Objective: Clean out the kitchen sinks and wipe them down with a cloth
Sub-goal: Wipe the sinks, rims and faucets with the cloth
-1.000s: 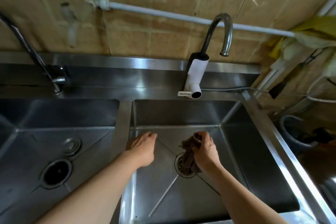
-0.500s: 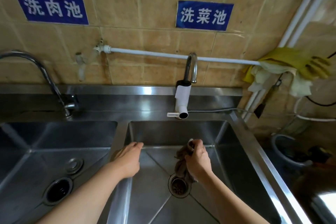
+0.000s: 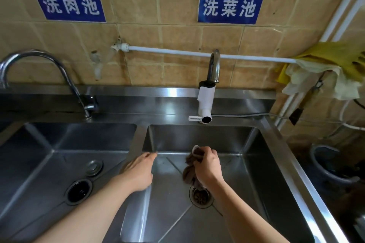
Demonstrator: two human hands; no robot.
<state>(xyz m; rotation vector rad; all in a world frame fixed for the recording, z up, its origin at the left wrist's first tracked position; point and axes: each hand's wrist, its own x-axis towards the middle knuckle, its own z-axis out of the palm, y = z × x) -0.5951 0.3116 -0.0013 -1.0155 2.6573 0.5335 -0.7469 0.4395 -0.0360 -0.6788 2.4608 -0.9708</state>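
Two hands are over the right-hand basin, and only one is working: the right hand [image 3: 207, 165] is closed in a fist round a brown cloth [image 3: 190, 173], bunched up and hanging from the grip, its lower end dangling just above the strainer [image 3: 201, 196] in the drain. The left hand [image 3: 138, 171] is spread flat and holds nothing, fingers pointing toward the back wall of the basin, palm over the divider [image 3: 138, 140] between the two basins; whether it presses on the steel or hovers above it I cannot tell. Judging from this, the cloth is being lifted or wrung over the drain, not spread on the metal, so the wiping of the right sink [image 3: 256, 163] looks unfinished. Its strainer has dark bits caught in it, which suggests cleaning out remains there. The left sink [image 3: 49, 156] has an open drain hole [image 3: 78, 193] with a round metal plug [image 3: 94, 166] lying beside it on the basin floor; both basins look free of dishes or loose scraps, though whether either has been wiped I cannot tell from its sheen. Behind stand a curved tap [image 3: 39, 77] on the left and a tap with a white fitting [image 3: 206, 100] on the right, both apparently not running. The back ledge and outer rim are probably left too
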